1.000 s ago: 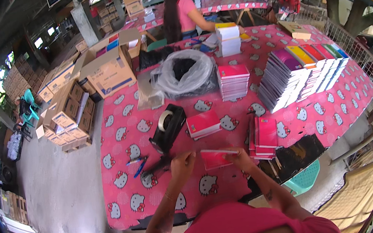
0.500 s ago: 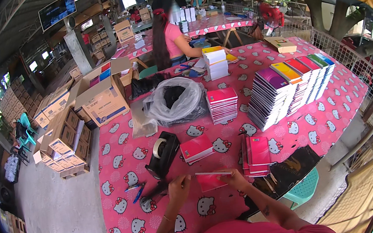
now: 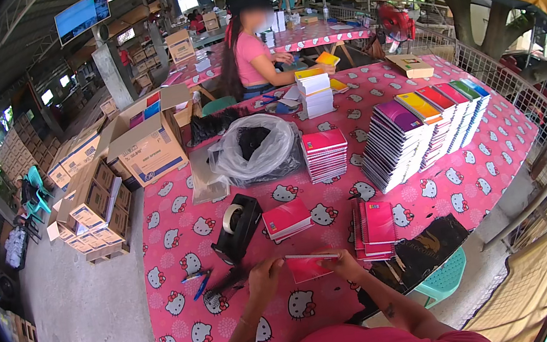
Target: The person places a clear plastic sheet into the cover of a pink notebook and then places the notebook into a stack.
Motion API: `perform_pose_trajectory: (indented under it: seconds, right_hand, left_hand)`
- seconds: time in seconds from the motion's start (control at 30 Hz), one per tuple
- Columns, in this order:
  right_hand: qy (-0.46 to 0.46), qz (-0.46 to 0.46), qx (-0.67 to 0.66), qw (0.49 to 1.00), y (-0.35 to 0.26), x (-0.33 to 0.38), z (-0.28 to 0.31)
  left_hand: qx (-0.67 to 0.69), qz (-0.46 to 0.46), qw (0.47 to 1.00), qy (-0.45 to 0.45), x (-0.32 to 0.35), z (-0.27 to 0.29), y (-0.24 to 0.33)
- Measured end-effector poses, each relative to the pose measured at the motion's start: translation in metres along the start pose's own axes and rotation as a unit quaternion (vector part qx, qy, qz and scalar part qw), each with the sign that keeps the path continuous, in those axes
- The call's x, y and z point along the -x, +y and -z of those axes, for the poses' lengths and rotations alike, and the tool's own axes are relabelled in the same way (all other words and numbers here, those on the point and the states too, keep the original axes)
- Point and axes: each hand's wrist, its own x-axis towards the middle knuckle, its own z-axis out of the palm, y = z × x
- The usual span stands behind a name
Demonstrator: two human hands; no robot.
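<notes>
My left hand (image 3: pixel 263 278) and my right hand (image 3: pixel 346 266) hold a thin red notebook (image 3: pixel 309 265) by its two ends, just above the pink patterned tablecloth (image 3: pixel 188 311). A small stack of red notebooks (image 3: pixel 286 219) lies just beyond it. To the right sits another pile of red spiral notebooks (image 3: pixel 373 225). A black tape dispenser (image 3: pixel 237 228) stands to the left of my hands, with blue pens (image 3: pixel 198 283) beside it.
A taller red notebook stack (image 3: pixel 325 154), a clear plastic bag with dark contents (image 3: pixel 257 148) and a slanted row of coloured notebooks (image 3: pixel 422 127) fill the table's middle. A person in a pink shirt (image 3: pixel 248 58) sits at the far side. Cardboard boxes (image 3: pixel 111 174) stand at left.
The view has tilted up and the table sits lower in the picture. My hands keep holding the red notebook, which stays in front of me.
</notes>
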Motion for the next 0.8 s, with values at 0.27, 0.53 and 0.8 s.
perform_pose_trajectory:
  seconds: [0.27, 0.53, 0.8]
  right_hand:
    - [0.004, 0.010, 0.017, 1.000, 0.003, 0.000, 0.002]
    - [-0.001, 0.011, -0.006, 1.000, 0.002, 0.001, 0.001]
    - [-0.009, 0.014, -0.023, 1.000, 0.005, 0.001, 0.001]
  left_hand:
    - [0.025, 0.016, 0.999, -0.045, -0.011, 0.004, 0.003]
    - [0.070, -0.035, 0.991, -0.113, -0.013, 0.005, -0.003]
    - [0.072, -0.022, 0.994, -0.083, -0.015, -0.001, 0.004]
